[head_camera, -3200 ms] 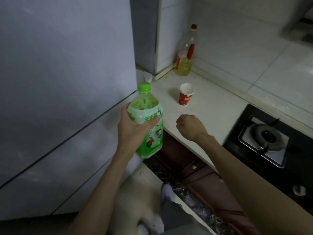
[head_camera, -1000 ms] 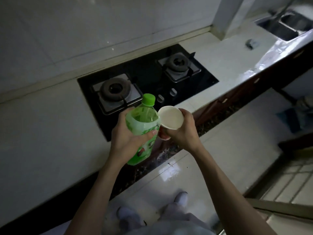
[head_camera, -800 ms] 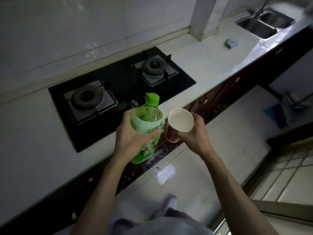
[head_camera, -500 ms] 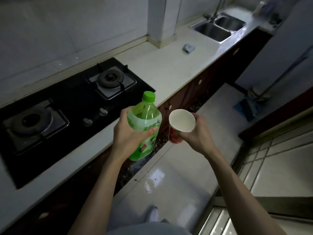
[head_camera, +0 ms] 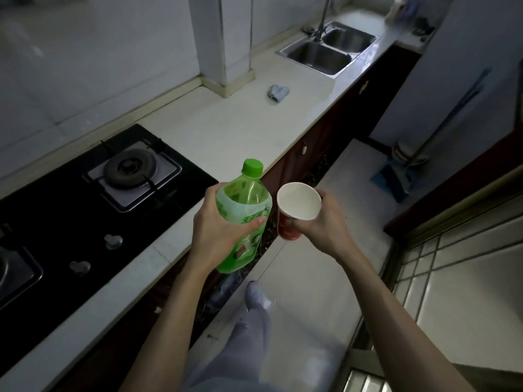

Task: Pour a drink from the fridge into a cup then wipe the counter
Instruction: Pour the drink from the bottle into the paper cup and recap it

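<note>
My left hand (head_camera: 216, 236) grips a green plastic drink bottle (head_camera: 244, 205) around its middle; the bottle is upright with its green cap on. My right hand (head_camera: 325, 224) holds a red paper cup (head_camera: 297, 206) with a white inside, beside the bottle and just right of it. The cup looks empty. Both are held in the air over the front edge of the white counter (head_camera: 240, 128). A small grey-blue cloth (head_camera: 278, 92) lies crumpled on the counter, farther along near the wall pillar.
A black gas hob (head_camera: 93, 199) with burners is set in the counter at the left. A steel double sink (head_camera: 328, 49) with a tap sits at the far end. Dark cabinet doors run below the counter. A mop and dustpan (head_camera: 396, 176) stand on the floor at the right.
I have walked along the counter past the hob, carrying bottle and cup; the sink and cloth have come nearer. My right hand took the cup since the earliest frame.
</note>
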Tool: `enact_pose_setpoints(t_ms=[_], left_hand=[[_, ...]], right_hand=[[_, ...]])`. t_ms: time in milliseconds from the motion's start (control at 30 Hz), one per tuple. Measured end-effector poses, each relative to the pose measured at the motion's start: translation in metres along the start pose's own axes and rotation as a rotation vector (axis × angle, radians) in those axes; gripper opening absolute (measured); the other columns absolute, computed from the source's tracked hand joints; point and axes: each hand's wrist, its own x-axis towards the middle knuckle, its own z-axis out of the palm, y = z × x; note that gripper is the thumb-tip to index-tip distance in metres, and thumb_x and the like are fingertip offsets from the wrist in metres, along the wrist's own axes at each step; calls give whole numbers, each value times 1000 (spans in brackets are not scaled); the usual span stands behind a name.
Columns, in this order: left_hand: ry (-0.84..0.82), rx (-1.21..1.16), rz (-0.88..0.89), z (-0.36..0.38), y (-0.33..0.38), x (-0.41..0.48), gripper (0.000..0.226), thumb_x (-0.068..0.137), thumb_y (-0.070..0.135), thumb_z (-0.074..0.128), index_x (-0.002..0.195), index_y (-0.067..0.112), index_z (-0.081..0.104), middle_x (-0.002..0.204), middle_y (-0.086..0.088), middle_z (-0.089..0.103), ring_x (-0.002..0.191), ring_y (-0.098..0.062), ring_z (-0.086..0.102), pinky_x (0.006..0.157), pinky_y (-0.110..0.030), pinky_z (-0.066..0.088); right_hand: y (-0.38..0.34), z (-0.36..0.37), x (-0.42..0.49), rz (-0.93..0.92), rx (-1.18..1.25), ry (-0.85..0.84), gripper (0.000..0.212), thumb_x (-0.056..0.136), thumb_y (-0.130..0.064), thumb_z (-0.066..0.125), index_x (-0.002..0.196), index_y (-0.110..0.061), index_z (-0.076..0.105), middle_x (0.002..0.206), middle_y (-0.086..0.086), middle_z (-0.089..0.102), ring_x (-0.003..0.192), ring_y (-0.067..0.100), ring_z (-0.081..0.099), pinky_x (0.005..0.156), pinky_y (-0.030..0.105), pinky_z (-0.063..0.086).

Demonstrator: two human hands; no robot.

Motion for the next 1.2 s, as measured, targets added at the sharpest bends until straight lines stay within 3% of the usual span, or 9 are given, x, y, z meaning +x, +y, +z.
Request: enact_pose_setpoints(t_ms=[233,367,500,733,800,933,1000,1133,1200], left_hand=[[67,-27,-61,39,-4,112,77,58,32,92,122,33,48,109,18,59,102,-1,58,74,-12,45],[136,-31,-113,57,-2,182,78,55,36,92,118,37,47,109,19,59,101,-3,59,80,-21,49],[180,12,-140,69,5,237,78,55,38,92,118,38,45,109,17,59,100,-7,58,80,-21,46],[279,51,-180,90,12,307,81,58,35,91,125,29,44,113,10,58,100,-11,58,84,-30,51],[314,66,-199,100,12,324,82,59,36,91,125,29,43,113,10,58,100,-12,58,82,-30,51],[388,78,-280,126,18,365,77,58,36,92,117,33,43,105,13,59,95,-10,58,70,-14,43],[436,69,-339,141,19,383,78,58,37,91,119,30,44,108,10,61,97,-12,59,71,-16,43],[543,39,-461,172,31,403,78,59,35,92,120,28,44,108,11,61,99,-12,60,70,-15,44],[584,26,-485,183,37,414,78,59,34,92,120,29,44,107,14,60,98,-8,59,69,-14,43]], right_hand=[[4,7,130,-11,-9,-64,83,61,-35,85,132,-17,45,125,0,45,115,18,47,88,33,48],[-5,12,210,-32,13,-93,72,55,-42,82,116,-24,50,119,0,53,111,19,53,88,39,52],[-4,19,277,-35,-15,-119,85,54,-50,82,126,-19,50,121,-2,50,114,18,49,93,38,51],[15,30,376,-92,-53,-199,87,53,-66,79,123,-22,53,117,-3,57,111,18,55,85,39,55],[21,33,403,-140,-65,-227,85,56,-64,79,124,-21,51,117,-3,56,111,18,53,84,36,53],[28,33,468,-187,-59,-296,84,69,-46,82,136,-18,39,118,-4,40,115,18,37,94,32,37],[29,34,501,-193,-60,-381,87,69,-43,82,138,-15,37,121,3,41,118,22,37,98,38,40],[36,35,555,-219,-60,-475,89,60,-50,84,132,-14,46,119,8,51,114,27,48,91,44,48],[37,38,578,-244,-64,-517,90,64,-43,85,136,-10,42,122,12,47,115,30,45,94,47,46]])
